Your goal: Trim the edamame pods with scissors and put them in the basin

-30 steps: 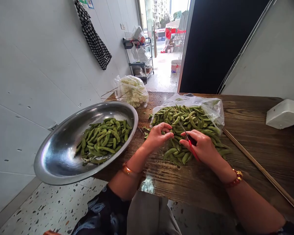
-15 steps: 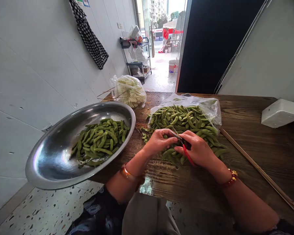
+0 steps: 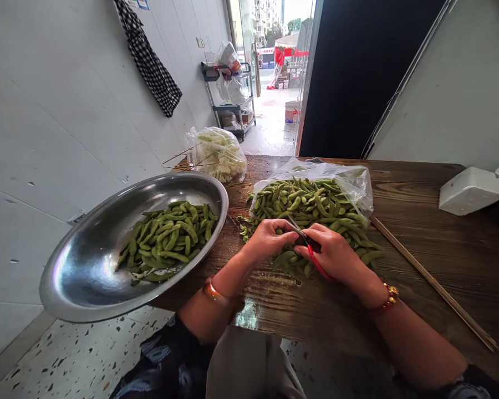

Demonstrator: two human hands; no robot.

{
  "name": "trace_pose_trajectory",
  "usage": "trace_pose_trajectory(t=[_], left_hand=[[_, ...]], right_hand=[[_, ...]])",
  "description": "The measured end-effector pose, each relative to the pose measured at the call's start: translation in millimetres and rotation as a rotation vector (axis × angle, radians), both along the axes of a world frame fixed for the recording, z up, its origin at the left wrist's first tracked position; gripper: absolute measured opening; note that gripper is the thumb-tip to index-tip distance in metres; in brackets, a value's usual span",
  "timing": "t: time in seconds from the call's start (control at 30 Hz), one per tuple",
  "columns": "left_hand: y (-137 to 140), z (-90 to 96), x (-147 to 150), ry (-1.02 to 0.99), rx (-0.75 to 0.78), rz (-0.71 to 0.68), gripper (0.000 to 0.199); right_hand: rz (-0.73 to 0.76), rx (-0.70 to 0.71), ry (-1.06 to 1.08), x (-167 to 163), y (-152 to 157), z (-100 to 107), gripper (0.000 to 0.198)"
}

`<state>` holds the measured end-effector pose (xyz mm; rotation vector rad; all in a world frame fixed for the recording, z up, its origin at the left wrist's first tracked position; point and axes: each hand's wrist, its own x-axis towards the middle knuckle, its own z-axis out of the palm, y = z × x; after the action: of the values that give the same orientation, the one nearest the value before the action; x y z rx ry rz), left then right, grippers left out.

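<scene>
My right hand is closed round a pair of red-handled scissors, whose metal blades point up and left towards my other hand. Close by, my left hand pinches an edamame pod, mostly hidden by the fingers, at the blade tips. Both hands are over the front of a heap of green edamame pods, which spills from a clear plastic bag on the wooden table. To the left, a wide steel basin holds more pods, gathered towards its right side.
A clear bag of cauliflower sits at the table's back left, with thin skewers beside it. A bundle of long sticks lies across the right of the wooden table. A white box stands at the far right. Small scraps lie between basin and heap.
The whole view has shifted slightly. Both hands keep nearly the same place over the heap, and the scissors stay in my right hand with their blades at my left fingers.
</scene>
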<state>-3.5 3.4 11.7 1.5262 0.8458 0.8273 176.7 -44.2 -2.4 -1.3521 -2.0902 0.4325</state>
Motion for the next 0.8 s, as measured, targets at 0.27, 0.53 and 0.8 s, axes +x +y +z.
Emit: trace_pose_trajectory(t=[0.27,0.53,0.8], left_hand=[[-0.2,0.6,-0.4,-0.040,-0.125,0.019,0.021],[8.2,-6.3,-2.7,-0.264,-0.308,0.207,0.030],[6.1,-3.3,-1.8,-0.338,-0.369,0.162,0.032]], right_hand=[[0.024,0.008,0.031,1.7,3.0,-2.0,0.017],[-0.052,0.044,0.125,5.1,6.5,-5.3,0.031],[-0.056,0.040,0.062,4.8,6.3,-6.9,0.036]])
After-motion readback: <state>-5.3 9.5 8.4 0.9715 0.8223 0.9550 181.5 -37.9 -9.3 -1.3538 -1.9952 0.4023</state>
